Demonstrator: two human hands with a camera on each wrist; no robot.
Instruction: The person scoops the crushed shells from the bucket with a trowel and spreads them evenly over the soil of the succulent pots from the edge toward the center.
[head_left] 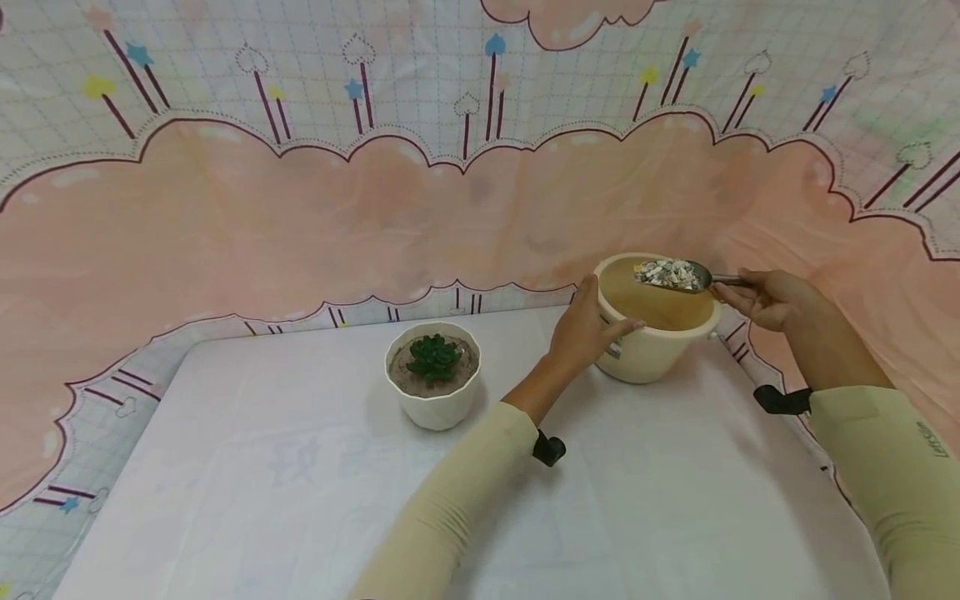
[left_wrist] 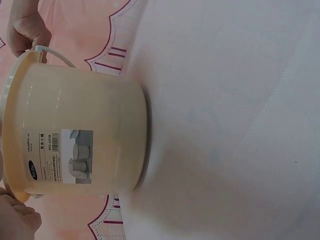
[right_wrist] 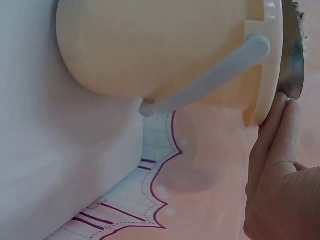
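A cream plastic bucket (head_left: 645,358) stands upright near the table's far right corner. My left hand (head_left: 581,329) grips its rim on the left, the thumb over the front edge. A metal scoop (head_left: 703,277) is held level above the bucket's mouth, heaped with pale, flaky bits (head_left: 667,273) of a kind I cannot tell. My right hand (head_left: 776,300) pinches the scoop's handle just beyond the right rim. Seen from the left wrist, the bucket (left_wrist: 110,110) bears a printed label (left_wrist: 75,155). Its white carrying handle (right_wrist: 215,80) hangs down in the right wrist view.
Left of the bucket, a white scalloped pot (head_left: 435,410) with a green succulent (head_left: 433,358) in brown soil stands on the white table (head_left: 262,467). Patterned pink cloth (head_left: 375,225) hangs behind the table and along its sides.
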